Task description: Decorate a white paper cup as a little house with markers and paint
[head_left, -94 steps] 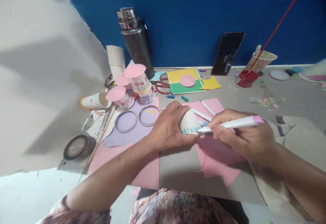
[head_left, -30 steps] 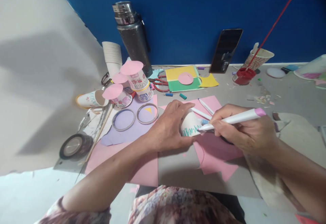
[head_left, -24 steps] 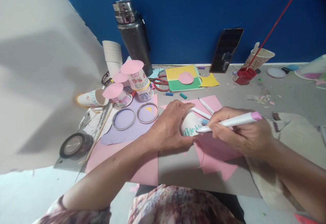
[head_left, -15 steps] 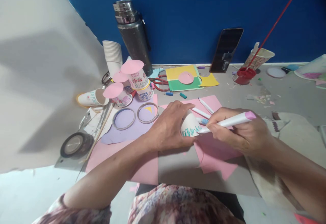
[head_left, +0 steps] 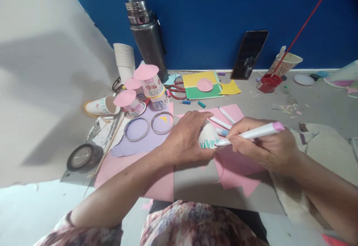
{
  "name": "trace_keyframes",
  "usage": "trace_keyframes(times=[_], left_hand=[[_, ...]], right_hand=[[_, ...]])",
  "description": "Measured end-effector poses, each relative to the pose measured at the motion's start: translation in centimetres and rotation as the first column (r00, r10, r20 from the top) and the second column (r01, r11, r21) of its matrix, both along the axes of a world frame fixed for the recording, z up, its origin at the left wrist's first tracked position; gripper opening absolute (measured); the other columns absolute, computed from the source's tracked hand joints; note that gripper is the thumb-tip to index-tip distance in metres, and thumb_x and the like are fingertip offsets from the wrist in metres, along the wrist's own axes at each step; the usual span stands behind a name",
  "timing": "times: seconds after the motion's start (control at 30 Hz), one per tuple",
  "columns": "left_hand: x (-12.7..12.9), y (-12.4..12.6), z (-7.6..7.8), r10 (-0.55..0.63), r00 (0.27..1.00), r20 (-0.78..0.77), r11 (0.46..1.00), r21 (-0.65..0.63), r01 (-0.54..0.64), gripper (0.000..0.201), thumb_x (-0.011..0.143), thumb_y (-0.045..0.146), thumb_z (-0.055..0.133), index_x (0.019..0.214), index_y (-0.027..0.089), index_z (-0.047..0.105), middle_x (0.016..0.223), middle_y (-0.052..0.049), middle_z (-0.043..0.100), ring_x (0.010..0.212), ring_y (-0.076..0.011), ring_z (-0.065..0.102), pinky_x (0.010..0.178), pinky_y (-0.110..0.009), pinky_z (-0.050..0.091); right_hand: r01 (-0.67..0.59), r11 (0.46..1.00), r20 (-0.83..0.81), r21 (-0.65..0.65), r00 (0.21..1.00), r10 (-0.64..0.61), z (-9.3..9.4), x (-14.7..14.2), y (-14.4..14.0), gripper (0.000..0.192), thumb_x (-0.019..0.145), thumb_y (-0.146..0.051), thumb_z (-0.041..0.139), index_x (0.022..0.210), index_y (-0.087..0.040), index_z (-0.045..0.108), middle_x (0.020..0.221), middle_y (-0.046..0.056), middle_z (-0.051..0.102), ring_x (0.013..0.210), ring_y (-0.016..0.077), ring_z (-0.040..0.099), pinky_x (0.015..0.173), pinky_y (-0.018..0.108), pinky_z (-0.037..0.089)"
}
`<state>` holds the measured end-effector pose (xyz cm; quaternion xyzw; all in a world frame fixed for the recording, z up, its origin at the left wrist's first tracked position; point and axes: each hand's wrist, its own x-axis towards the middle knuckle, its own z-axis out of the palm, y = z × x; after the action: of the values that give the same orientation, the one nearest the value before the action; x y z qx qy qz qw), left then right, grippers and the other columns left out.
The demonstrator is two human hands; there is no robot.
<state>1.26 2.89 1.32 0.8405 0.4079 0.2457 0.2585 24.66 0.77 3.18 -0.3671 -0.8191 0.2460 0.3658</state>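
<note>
My left hand (head_left: 190,138) is wrapped round a white paper cup (head_left: 208,132) with green scribbled strokes along its lower part. Much of the cup is hidden behind the fingers. In my right hand (head_left: 265,145) is a white marker (head_left: 251,134) with a pink end, its tip at the cup's surface near the green strokes. Behind the cup, two slim white pens (head_left: 227,115) lie on pink paper (head_left: 237,160), and a blue-and-white marker cap or barrel (head_left: 222,132) shows between the hands.
Decorated cups with pink paper tops (head_left: 145,72), a cup stack (head_left: 124,57) and a steel flask (head_left: 148,41) stand back left. Two tape rings (head_left: 136,129) lie on purple paper. A phone (head_left: 250,54) leans on the blue wall, left of a red paint pot (head_left: 268,83). Cloth (head_left: 321,156) lies right.
The marker tip has shifted slightly left and down along the cup. Both hands keep their hold, and the view has moved very little.
</note>
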Motion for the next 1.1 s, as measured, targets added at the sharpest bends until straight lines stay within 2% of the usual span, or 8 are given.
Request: trace_keyframes(times=[0.17,0.33,0.43,0.63,0.77,0.93,1.0,1.1], left_hand=[[0.0,0.0,0.0,0.015,1.000,-0.013,1.000,-0.001,-0.015,0.083,0.071,0.041,0.085,0.144,0.016,0.054,0.131,-0.018,0.069,0.123,-0.0384,0.062,0.102,-0.055,0.054],[0.1,-0.1,-0.1,0.040,0.999,0.013,0.999,0.028,-0.040,0.086,0.072,0.050,0.088,0.144,0.017,0.054,0.134,-0.017,0.069,0.123,-0.0377,0.064,0.105,-0.055,0.053],[0.1,0.0,-0.2,0.073,0.996,0.053,0.997,0.000,-0.073,0.086,0.075,0.052,0.087,0.146,0.019,0.052,0.128,-0.015,0.071,0.119,-0.0358,0.065,0.103,-0.054,0.053],[-0.4,0.5,-0.1,0.112,0.984,0.141,0.980,-0.179,-0.086,0.109,0.068,0.058,0.090,0.158,0.024,0.039,0.138,-0.016,0.067,0.124,-0.0365,0.066,0.100,-0.051,0.055],[-0.5,0.5,0.0,0.127,0.972,0.197,0.979,-0.180,-0.092,0.109,0.068,0.056,0.092,0.158,0.025,0.038,0.133,-0.014,0.068,0.123,-0.0346,0.068,0.098,-0.047,0.056],[-0.5,0.3,-0.1,0.127,0.975,0.182,0.982,-0.159,-0.098,0.108,0.067,0.050,0.095,0.157,0.028,0.039,0.137,-0.015,0.066,0.127,-0.0366,0.065,0.104,-0.054,0.053],[-0.5,0.2,0.0,0.112,0.974,0.197,0.984,-0.160,-0.081,0.108,0.068,0.049,0.094,0.158,0.029,0.037,0.139,-0.015,0.065,0.129,-0.0371,0.064,0.107,-0.056,0.052],[-0.6,0.2,0.1,0.105,0.969,0.223,0.979,-0.193,-0.061,0.108,0.070,0.049,0.094,0.159,0.029,0.036,0.146,-0.017,0.062,0.135,-0.0380,0.060,0.109,-0.058,0.052]], right_hand=[[0.004,1.000,0.017,0.006,1.000,-0.004,0.1,-0.1,0.0,0.017,0.098,-0.023,0.064,0.082,-0.024,0.068,0.064,-0.004,0.069,0.048,0.0115,0.056,0.047,0.026,0.042],[0.093,0.995,-0.097,0.032,0.991,-0.089,0.3,-0.2,-0.2,0.009,0.101,-0.024,0.065,0.095,-0.028,0.071,0.081,-0.002,0.077,0.055,0.0139,0.066,0.053,0.029,0.051],[0.102,0.991,-0.036,0.089,0.994,-0.099,0.0,-0.2,0.1,0.010,0.100,-0.024,0.067,0.106,-0.031,0.071,0.087,-0.001,0.080,0.063,0.0178,0.073,0.058,0.031,0.054],[-0.071,0.974,0.122,0.214,0.992,0.045,-0.4,-0.1,0.8,0.011,0.098,-0.017,0.066,0.106,-0.025,0.065,0.087,0.002,0.078,0.068,0.0170,0.070,0.062,0.031,0.051],[-0.115,0.967,0.118,0.226,0.989,0.090,-0.5,0.1,0.9,0.014,0.101,-0.016,0.060,0.109,-0.025,0.065,0.087,0.004,0.075,0.076,0.0194,0.070,0.066,0.032,0.050],[-0.174,0.967,0.182,0.185,0.973,0.140,-1.3,0.5,0.8,0.023,0.097,-0.012,0.061,0.113,-0.027,0.065,0.097,0.005,0.078,0.084,0.0234,0.072,0.073,0.036,0.052],[-0.141,0.975,0.205,0.169,0.973,0.105,-1.4,0.5,0.7,0.021,0.096,-0.011,0.061,0.108,-0.027,0.067,0.094,0.005,0.077,0.082,0.0232,0.072,0.073,0.036,0.053],[-0.008,0.980,0.143,0.198,0.990,-0.020,-0.8,0.3,0.7,0.020,0.091,-0.009,0.064,0.098,-0.027,0.068,0.086,0.003,0.075,0.077,0.0218,0.072,0.073,0.036,0.055]])
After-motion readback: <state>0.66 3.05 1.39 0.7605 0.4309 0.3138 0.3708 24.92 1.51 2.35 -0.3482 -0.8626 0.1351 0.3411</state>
